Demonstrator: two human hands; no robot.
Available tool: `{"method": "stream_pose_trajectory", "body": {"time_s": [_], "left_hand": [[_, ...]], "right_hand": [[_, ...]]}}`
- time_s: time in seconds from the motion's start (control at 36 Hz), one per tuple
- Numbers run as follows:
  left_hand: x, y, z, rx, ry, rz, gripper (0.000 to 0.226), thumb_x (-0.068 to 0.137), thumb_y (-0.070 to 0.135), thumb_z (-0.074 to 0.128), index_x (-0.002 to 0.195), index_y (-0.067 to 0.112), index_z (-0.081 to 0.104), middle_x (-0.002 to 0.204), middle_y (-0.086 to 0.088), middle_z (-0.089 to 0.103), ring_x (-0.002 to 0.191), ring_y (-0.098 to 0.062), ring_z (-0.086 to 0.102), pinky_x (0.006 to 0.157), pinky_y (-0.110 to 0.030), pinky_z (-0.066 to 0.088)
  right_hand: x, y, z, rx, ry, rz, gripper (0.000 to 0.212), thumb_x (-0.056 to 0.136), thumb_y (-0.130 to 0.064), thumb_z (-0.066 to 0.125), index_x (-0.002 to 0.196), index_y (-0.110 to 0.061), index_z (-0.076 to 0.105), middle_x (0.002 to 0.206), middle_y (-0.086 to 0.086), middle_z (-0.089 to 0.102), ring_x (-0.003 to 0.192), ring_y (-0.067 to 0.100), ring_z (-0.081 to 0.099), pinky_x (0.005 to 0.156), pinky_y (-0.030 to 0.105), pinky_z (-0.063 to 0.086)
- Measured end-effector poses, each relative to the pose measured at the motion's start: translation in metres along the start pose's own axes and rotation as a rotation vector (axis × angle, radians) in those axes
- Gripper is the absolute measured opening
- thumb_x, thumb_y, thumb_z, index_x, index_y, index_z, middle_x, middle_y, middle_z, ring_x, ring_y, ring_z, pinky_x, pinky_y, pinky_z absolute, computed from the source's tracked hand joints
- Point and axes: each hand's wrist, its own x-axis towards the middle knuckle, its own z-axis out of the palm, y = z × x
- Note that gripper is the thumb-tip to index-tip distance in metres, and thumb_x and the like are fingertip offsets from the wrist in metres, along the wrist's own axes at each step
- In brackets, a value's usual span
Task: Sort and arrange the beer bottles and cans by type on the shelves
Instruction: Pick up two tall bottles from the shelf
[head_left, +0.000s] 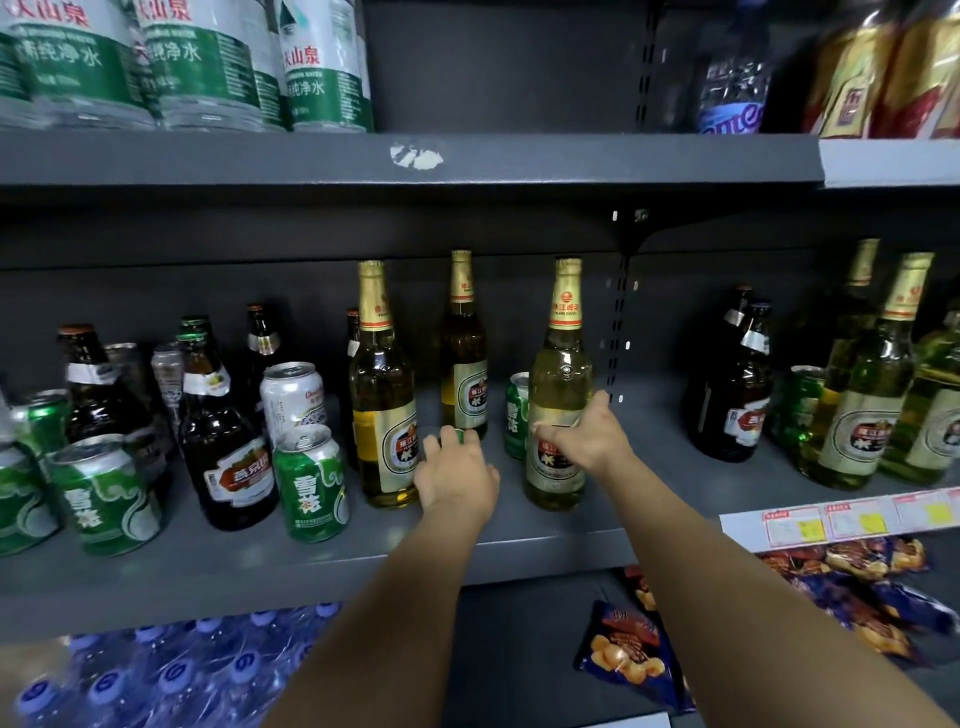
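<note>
On the grey middle shelf (311, 566) stand mixed beers. My right hand (584, 434) grips the body of a tall pale bottle with a gold neck (560, 364). My left hand (454, 480) curls over a green can (457, 435), most of it hidden by the hand. Two more tall gold-necked bottles (382, 395) (464, 353) stand just left and behind. Another green can (518, 415) sits behind the held bottle. Dark brown bottles (228, 431), green cans (311, 483) and a white can (293, 397) crowd the left side.
At the right stand dark bottles (737, 389), a green can (800, 405) and more pale bottles (867, 395). Water bottles (197, 62) fill the shelf above. Below lie packed water (171, 675) and snack bags (628, 649). Price tags (831, 519) line the right shelf edge.
</note>
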Motion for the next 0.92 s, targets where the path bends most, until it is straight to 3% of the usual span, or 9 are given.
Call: {"method": "stream_pose_trajectory", "body": {"time_s": [0.11, 0.22, 0.36, 0.44, 0.53, 0.58, 0.67, 0.75, 0.92], "left_hand": [[0.000, -0.002, 0.004, -0.200, -0.106, -0.157, 0.067, 0.094, 0.044, 0.049, 0.150, 0.020, 0.020, 0.149, -0.010, 0.029, 0.131, -0.033, 0.040, 0.098, -0.041, 0.041], [0.007, -0.005, 0.002, -0.335, -0.186, -0.311, 0.087, 0.089, 0.048, 0.058, 0.153, 0.016, 0.007, 0.146, -0.013, 0.039, 0.129, -0.032, 0.045, 0.098, -0.038, 0.042], [0.018, -0.004, -0.002, -1.039, -0.190, -0.551, 0.070, 0.081, 0.034, 0.068, 0.134, 0.003, 0.035, 0.126, -0.018, 0.055, 0.110, -0.036, 0.056, 0.095, -0.041, 0.048], [0.028, -0.002, -0.002, -1.460, -0.290, -0.635, 0.071, 0.064, 0.030, 0.076, 0.123, 0.001, 0.049, 0.107, -0.018, 0.064, 0.086, -0.033, 0.066, 0.075, -0.040, 0.057], [0.028, 0.001, -0.015, -1.698, -0.426, -0.619, 0.027, 0.079, 0.020, 0.068, 0.095, -0.001, 0.063, 0.069, -0.013, 0.067, 0.055, -0.022, 0.064, 0.056, -0.030, 0.055], [0.027, 0.001, -0.016, -1.733, -0.453, -0.591, 0.012, 0.085, 0.011, 0.063, 0.090, 0.000, 0.060, 0.068, -0.014, 0.067, 0.059, -0.024, 0.063, 0.060, -0.032, 0.053], [0.034, 0.001, -0.004, -1.708, -0.313, -0.579, 0.054, 0.072, -0.001, 0.073, 0.120, 0.000, 0.050, 0.102, -0.021, 0.065, 0.080, -0.032, 0.066, 0.063, -0.035, 0.054], [0.032, 0.005, 0.010, -1.541, -0.077, -0.536, 0.076, 0.064, -0.010, 0.077, 0.128, 0.011, 0.040, 0.114, -0.016, 0.060, 0.097, -0.033, 0.063, 0.072, -0.039, 0.055], [0.020, 0.006, 0.030, -1.074, 0.092, -0.302, 0.082, 0.062, 0.012, 0.090, 0.123, 0.017, 0.036, 0.114, -0.004, 0.060, 0.103, -0.026, 0.060, 0.088, -0.035, 0.049]], "right_hand": [[0.001, 0.003, 0.000, 0.020, -0.005, -0.009, 0.063, 0.079, -0.036, 0.076, 0.119, -0.011, 0.035, 0.123, 0.010, 0.057, 0.115, 0.030, 0.056, 0.095, 0.043, 0.047], [0.001, 0.003, 0.000, 0.036, -0.010, -0.006, 0.061, 0.079, -0.035, 0.077, 0.118, -0.013, 0.035, 0.123, 0.011, 0.056, 0.116, 0.031, 0.055, 0.096, 0.044, 0.047], [0.003, 0.005, 0.000, 0.048, -0.010, -0.008, 0.065, 0.077, -0.036, 0.078, 0.122, -0.012, 0.037, 0.124, 0.010, 0.057, 0.116, 0.030, 0.055, 0.096, 0.043, 0.046], [0.004, 0.007, 0.000, 0.055, -0.015, -0.017, 0.064, 0.077, -0.035, 0.078, 0.121, -0.013, 0.037, 0.122, 0.009, 0.058, 0.114, 0.029, 0.056, 0.097, 0.043, 0.047], [0.004, 0.008, 0.001, 0.054, -0.012, -0.022, 0.065, 0.077, -0.036, 0.079, 0.121, -0.014, 0.036, 0.123, 0.009, 0.058, 0.114, 0.029, 0.056, 0.097, 0.044, 0.047], [0.004, 0.009, 0.001, 0.047, -0.008, -0.026, 0.065, 0.077, -0.036, 0.079, 0.122, -0.014, 0.036, 0.123, 0.009, 0.058, 0.115, 0.029, 0.056, 0.096, 0.042, 0.047], [0.003, 0.009, 0.001, 0.049, -0.008, -0.028, 0.064, 0.078, -0.035, 0.078, 0.122, -0.014, 0.036, 0.122, 0.008, 0.058, 0.115, 0.029, 0.056, 0.095, 0.041, 0.047], [0.004, 0.010, 0.002, 0.039, -0.007, -0.039, 0.063, 0.078, -0.036, 0.077, 0.121, -0.014, 0.037, 0.121, 0.007, 0.058, 0.114, 0.028, 0.056, 0.095, 0.041, 0.047], [0.004, 0.010, 0.002, 0.020, 0.010, -0.044, 0.062, 0.077, -0.037, 0.078, 0.118, -0.015, 0.037, 0.119, 0.006, 0.059, 0.113, 0.027, 0.057, 0.096, 0.044, 0.047]]}}
